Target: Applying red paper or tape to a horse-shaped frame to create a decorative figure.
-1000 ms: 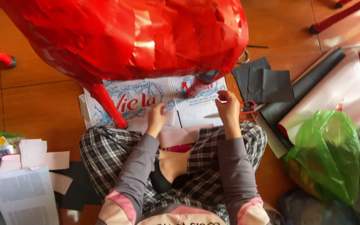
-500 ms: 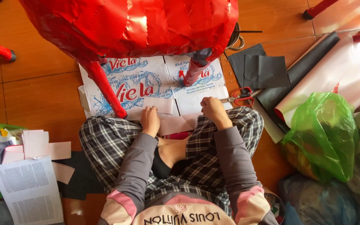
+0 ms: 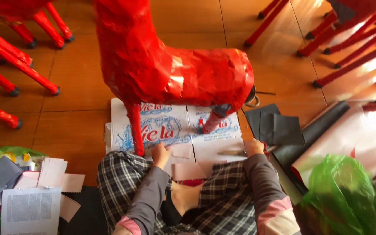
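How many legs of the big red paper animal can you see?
2. A red front leg stands on the flattened cardboard box near the left hand. A back leg slants down farther right. Other legs may be hidden behind the red paper animal.

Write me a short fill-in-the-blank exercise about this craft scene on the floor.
1. The animal figure is covered in ____ paper.
2. The figure stands on flattened ____.
3. The plastic bag at the person's right side is ____.
4. The left hand rests beside the figure's ____.

Missing words: red; cardboard; green; leg
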